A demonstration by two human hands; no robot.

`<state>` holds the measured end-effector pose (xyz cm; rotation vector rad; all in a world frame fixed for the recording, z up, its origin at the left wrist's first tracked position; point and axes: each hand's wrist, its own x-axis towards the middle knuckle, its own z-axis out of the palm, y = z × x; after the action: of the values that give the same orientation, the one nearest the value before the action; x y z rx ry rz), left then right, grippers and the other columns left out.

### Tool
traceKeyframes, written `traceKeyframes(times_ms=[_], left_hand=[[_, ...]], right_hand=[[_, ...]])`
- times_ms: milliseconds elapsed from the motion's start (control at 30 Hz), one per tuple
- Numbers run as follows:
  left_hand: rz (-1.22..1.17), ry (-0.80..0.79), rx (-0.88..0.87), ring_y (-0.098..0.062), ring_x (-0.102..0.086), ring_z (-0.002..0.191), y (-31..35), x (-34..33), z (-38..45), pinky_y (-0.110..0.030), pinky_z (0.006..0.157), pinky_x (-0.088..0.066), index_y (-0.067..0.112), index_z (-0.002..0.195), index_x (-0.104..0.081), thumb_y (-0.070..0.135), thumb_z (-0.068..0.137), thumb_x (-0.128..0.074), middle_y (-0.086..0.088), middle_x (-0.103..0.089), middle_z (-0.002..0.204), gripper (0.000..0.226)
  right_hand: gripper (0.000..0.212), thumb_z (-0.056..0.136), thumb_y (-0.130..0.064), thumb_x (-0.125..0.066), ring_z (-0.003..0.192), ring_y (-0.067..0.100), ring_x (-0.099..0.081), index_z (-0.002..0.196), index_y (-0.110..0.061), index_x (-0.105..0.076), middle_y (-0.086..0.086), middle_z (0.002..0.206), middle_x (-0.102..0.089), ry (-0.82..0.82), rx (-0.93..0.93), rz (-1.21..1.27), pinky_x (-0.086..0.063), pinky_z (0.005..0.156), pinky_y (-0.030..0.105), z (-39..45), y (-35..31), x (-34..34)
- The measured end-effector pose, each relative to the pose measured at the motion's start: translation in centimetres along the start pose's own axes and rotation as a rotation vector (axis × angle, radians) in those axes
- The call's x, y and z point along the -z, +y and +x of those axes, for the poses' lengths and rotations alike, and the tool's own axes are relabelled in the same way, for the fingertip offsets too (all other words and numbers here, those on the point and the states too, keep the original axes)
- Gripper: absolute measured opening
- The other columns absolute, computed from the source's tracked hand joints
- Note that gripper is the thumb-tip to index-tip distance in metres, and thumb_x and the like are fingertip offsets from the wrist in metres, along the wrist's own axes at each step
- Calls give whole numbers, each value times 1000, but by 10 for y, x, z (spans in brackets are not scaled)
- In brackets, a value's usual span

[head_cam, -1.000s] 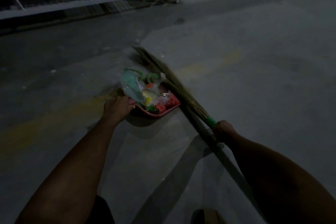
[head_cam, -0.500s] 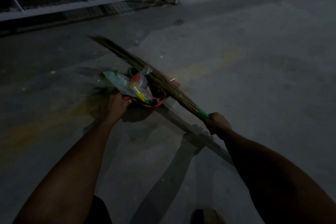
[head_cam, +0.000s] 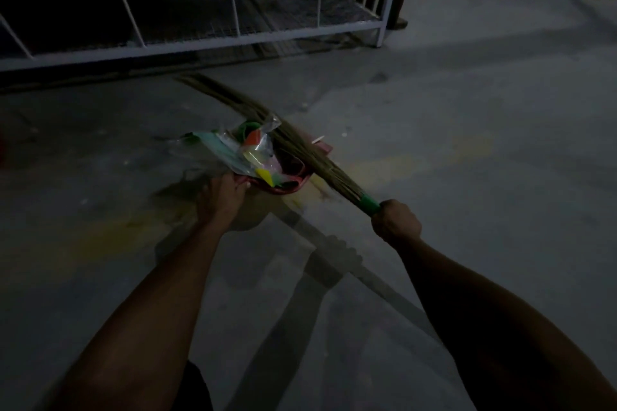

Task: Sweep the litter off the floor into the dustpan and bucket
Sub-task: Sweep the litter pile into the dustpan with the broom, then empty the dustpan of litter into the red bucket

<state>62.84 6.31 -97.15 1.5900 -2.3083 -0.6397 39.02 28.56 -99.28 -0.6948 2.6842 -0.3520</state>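
Red dustpan (head_cam: 293, 185) sits just ahead of the left hand (head_cam: 222, 198), heaped with plastic wrappers and litter (head_cam: 248, 152), and that hand grips its near edge. The right hand (head_cam: 395, 220) is clenched around the broom (head_cam: 310, 153) at its green collar, bristles lying across the pan's far side and blurring away up-left. Beyond both hands, a white metal rack (head_cam: 213, 42) stands on the grey floor (head_cam: 467, 143).
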Motion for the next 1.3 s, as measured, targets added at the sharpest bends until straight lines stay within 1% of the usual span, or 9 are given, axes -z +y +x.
traceKeyframes(times_ms=[200,300,467,533,600,700,833,1000,1300], left_hand=[[-113,146,127,-41,-58,102,-17,59,-10,-48,88,-47,7,103,-61,43,90,-59,-21,-62,106,38],[-59,205,212,-40,-60,101,-2,122,-47,-46,85,-48,6,106,-61,41,92,-59,-20,-63,107,37],[40,262,346,-40,-60,101,36,261,-102,-44,82,-46,4,111,-60,38,94,-58,-20,-63,110,38],[54,275,384,-40,-61,99,54,323,-124,-44,80,-47,5,109,-61,39,94,-58,-19,-63,108,37],[57,268,417,-39,-62,96,75,386,-147,-44,78,-48,8,108,-62,40,93,-57,-16,-64,105,36],[87,255,451,-36,-63,95,108,473,-179,-41,75,-49,14,108,-63,44,92,-55,-12,-65,102,34],[54,264,508,-39,-62,98,162,578,-222,-43,77,-47,10,110,-62,40,94,-57,-16,-64,106,35],[19,327,572,-41,-62,97,199,661,-262,-43,77,-46,5,105,-62,38,93,-60,-20,-65,103,35],[-85,431,680,-43,-62,94,185,729,-263,-44,76,-47,1,102,-62,38,93,-61,-24,-65,101,38]], right_hand=[[25,94,-26,-51,83,32,-69,108,-11,-66,12,94,-69,-44,166,-63,-60,81,45,-4,-74,41],[21,92,-22,-53,76,29,-71,104,-11,-67,12,89,-69,-121,200,-66,-62,79,46,-29,-113,86],[27,88,-5,-61,58,16,-63,113,0,-68,6,69,-64,-346,323,-68,-56,66,32,-93,-186,186],[38,86,-2,-67,71,22,-67,124,2,-63,11,86,-68,-455,377,-87,-58,74,36,-130,-213,236],[49,82,-3,-76,98,32,-68,128,1,-60,19,111,-69,-539,438,-100,-56,86,38,-168,-234,289],[60,78,-6,-81,109,31,-65,133,-2,-55,18,121,-68,-607,526,-103,-48,80,29,-215,-255,365],[77,77,0,-77,101,28,-68,145,-8,-43,15,116,-72,-609,575,-55,-52,77,31,-270,-277,461],[77,77,-1,-78,103,26,-69,146,-11,-46,11,114,-73,-583,637,17,-54,82,33,-317,-301,548],[59,83,-14,-76,94,31,-68,138,-7,-56,15,113,-69,-532,801,117,-58,80,42,-355,-412,589]])
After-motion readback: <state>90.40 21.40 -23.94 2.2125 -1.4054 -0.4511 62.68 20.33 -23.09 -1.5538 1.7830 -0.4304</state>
